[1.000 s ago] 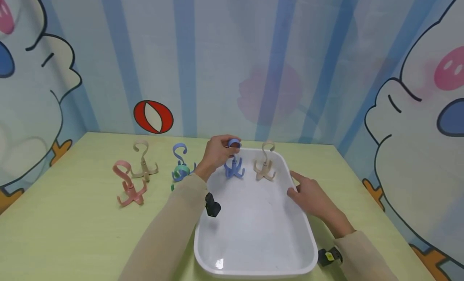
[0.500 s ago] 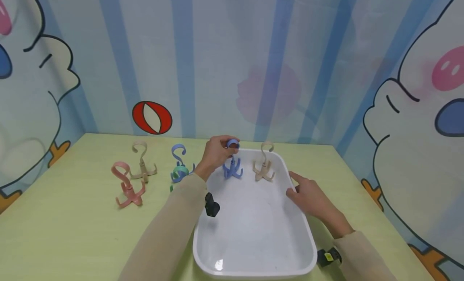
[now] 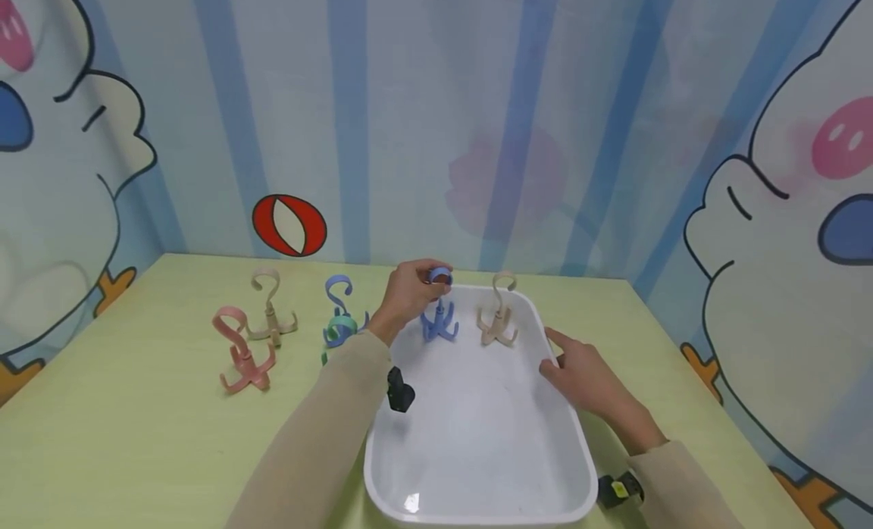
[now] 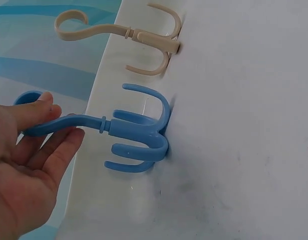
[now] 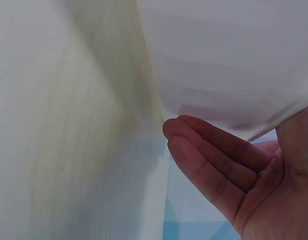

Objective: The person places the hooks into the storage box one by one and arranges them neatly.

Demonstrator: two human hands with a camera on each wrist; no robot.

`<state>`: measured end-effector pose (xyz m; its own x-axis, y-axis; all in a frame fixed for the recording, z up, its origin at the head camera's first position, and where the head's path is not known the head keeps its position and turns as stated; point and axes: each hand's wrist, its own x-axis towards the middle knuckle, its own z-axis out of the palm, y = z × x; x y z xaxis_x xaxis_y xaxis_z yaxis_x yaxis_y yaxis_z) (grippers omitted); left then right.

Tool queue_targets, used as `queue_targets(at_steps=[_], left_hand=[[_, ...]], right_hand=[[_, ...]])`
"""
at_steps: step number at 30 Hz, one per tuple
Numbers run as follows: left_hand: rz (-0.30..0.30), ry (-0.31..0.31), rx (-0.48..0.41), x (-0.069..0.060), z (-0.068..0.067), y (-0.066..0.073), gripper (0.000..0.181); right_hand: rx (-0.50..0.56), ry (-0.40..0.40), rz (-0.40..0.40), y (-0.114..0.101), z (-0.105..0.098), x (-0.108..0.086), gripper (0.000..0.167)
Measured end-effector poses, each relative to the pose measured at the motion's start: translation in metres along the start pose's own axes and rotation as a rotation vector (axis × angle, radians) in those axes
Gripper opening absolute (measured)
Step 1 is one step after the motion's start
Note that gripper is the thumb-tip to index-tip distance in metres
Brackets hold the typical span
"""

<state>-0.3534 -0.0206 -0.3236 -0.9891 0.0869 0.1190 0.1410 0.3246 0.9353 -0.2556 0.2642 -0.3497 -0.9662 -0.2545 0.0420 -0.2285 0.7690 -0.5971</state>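
Note:
My left hand (image 3: 408,294) pinches the curved top of a blue rotating hanger hook (image 4: 131,130) between thumb and fingers. The prongs of this hook rest inside the white tray (image 3: 480,430), near its far end. A beige hanger hook (image 3: 498,320) stands to its right in the tray, its hooked top above the far rim. At the tray's right side, my right hand (image 3: 580,370) holds the rim, thumb on top and fingers along the outer wall. The right wrist view shows those fingers (image 5: 209,165) below the tray's wall; the thumb is mostly hidden there.
Left of the tray, a pink hook (image 3: 247,358), a beige hook (image 3: 273,317) and a blue hook (image 3: 337,290) stand on the yellow-green table (image 3: 136,408). A green hook (image 3: 341,328) overlaps the blue one, partly behind my left arm. A printed curtain (image 3: 409,135) rises behind.
The camera view shifts slightly. Both hands, the hooks and the tray stay in nearly the same places.

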Motion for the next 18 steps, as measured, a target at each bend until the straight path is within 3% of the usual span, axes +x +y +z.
queue_targets(at_steps=[9, 18], left_hand=[[0.004, 0.013, 0.027, -0.001, 0.001, 0.006, 0.051], [0.03, 0.014, 0.019, -0.005, -0.009, 0.008, 0.057]], right_hand=[[0.0, 0.006, 0.007, 0.0, -0.001, -0.003, 0.065], [0.0, 0.001, 0.009, -0.002, 0.0, -0.001, 0.065]])
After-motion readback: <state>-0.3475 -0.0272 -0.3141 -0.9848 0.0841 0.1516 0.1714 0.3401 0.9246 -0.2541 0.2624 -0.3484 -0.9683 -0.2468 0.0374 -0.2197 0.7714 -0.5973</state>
